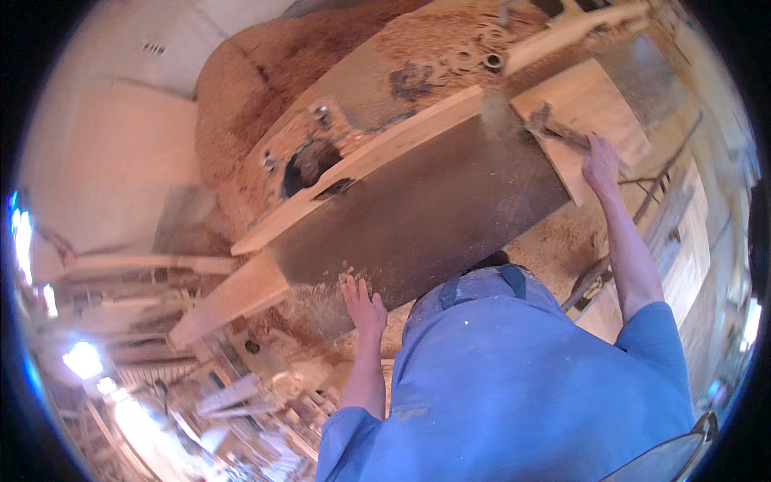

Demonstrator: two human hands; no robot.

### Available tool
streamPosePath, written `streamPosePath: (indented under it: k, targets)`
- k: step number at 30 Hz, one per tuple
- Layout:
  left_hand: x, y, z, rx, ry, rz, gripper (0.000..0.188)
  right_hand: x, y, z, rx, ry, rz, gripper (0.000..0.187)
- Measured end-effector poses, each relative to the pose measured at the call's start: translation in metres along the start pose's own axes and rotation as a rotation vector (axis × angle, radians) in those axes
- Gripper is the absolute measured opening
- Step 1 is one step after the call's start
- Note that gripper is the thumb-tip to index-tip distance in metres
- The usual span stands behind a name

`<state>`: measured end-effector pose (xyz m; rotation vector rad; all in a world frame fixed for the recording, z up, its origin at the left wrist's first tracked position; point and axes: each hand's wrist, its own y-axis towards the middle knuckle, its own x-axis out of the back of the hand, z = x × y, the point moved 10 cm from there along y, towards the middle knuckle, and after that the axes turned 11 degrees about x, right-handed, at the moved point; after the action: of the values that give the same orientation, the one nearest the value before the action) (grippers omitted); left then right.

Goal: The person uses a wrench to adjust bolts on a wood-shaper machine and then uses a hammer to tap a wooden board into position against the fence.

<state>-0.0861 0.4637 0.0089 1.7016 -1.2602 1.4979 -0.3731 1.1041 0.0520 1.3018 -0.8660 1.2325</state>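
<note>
My right hand (pixel 602 165) is closed round the end of a rough T-shaped wooden piece (pixel 562 135), whose crossed head lies over a light wooden board (pixel 598 100). This board sits at the right end of a dark flat machine table (pixel 426 209). Fingers apart, my left hand (pixel 363 305) is at the table's near left edge, beside scattered shavings (pixel 325 293); whether it touches the surface I cannot tell. A long wooden fence (pixel 377 157) runs along the table's far side, with a dark round opening (pixel 312 165) behind it.
Reddish sawdust (pixel 233 96) is heaped behind the machine. Metal rings (pixel 492 61) and small parts lie at the far right. A pale board (pixel 233 301) juts out from the table's left end. Wood offcuts (pixel 241 398) litter the lower left, and planks (pixel 683 233) stand to the right.
</note>
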Motion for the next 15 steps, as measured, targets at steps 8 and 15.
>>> streamPosePath:
  k: [8, 15]
  targets:
    - [-0.015, -0.065, 0.009, 0.282, -0.093, -0.103, 0.061, 0.027, 0.011, 0.018, -0.133, 0.143, 0.146, 0.027]
    - [0.001, -0.053, -0.061, 0.155, -0.209, -0.127, 0.056, -0.005, -0.046, 0.074, -0.208, 0.458, 0.188, 0.026]
